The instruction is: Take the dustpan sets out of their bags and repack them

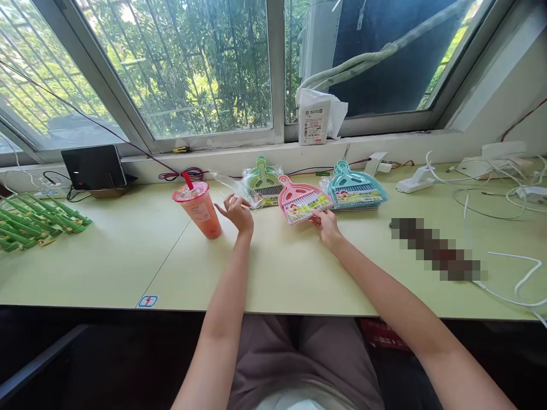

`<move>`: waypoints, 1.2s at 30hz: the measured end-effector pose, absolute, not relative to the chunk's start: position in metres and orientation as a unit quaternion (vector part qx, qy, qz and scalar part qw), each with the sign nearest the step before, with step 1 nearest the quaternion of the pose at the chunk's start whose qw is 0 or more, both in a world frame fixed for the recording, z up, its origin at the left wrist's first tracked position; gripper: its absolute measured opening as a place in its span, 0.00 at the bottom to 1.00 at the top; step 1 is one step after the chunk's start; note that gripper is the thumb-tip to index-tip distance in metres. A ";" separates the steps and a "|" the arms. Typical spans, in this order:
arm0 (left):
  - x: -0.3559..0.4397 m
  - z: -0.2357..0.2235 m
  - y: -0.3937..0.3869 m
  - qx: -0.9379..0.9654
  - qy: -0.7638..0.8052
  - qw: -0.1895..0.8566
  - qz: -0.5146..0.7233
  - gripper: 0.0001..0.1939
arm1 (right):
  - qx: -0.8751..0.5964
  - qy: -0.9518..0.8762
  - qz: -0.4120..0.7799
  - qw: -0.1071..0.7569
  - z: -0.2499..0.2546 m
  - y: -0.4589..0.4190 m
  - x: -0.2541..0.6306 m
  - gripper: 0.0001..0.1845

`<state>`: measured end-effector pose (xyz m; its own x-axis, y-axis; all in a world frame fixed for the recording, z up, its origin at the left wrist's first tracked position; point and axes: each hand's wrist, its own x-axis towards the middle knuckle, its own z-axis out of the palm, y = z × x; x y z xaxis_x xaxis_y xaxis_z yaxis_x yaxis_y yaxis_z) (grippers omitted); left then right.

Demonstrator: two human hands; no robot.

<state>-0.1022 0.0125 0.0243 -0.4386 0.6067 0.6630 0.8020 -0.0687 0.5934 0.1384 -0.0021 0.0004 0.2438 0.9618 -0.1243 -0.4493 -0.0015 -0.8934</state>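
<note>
- Green stick-like pieces lie in a row on the table, far left of the drink cup.
- A black tablet-like screen leans on a brown stand, left of the cup and farther back.
- A small blue-edged sticker sits at the table's near edge, in front of the cup and to its left.
- The cup itself stands on the table with a red straw.
- Just right of the cup is the left hand, thumb spread, fingers loosely bent; whether they pinch any clear film, I cannot tell.
- Behind that hand, right of the cup, lies a green dustpan set in clear wrapping.
- Farther right of the cup is the pink dustpan set, its lower right corner grasped by the right hand.
- Beyond it, well right of the cup, lies a blue dustpan set.
- Farthest right of the cup are a white power strip and white cables.
</note>
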 end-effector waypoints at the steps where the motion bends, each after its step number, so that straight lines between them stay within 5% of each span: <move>1: -0.105 0.022 0.015 -0.512 -0.682 0.087 -0.514 0.20 | -0.448 -0.290 0.545 0.647 0.000 -0.002 0.138 0.11; 23: -0.105 0.004 0.030 -0.588 -0.750 0.081 -0.290 0.22 | -0.446 -0.412 0.545 0.578 -0.002 -0.007 0.130 0.14; 36: -0.084 0.029 0.005 -0.624 -0.675 0.143 -0.367 0.20 | -0.442 -0.396 0.516 0.618 0.004 -0.005 0.139 0.14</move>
<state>-0.0835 0.0050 0.0288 -0.1797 0.7372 0.6513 0.9473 -0.0489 0.3167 0.1388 -0.0046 0.0041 0.1537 0.9876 0.0335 -0.2878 0.0771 -0.9546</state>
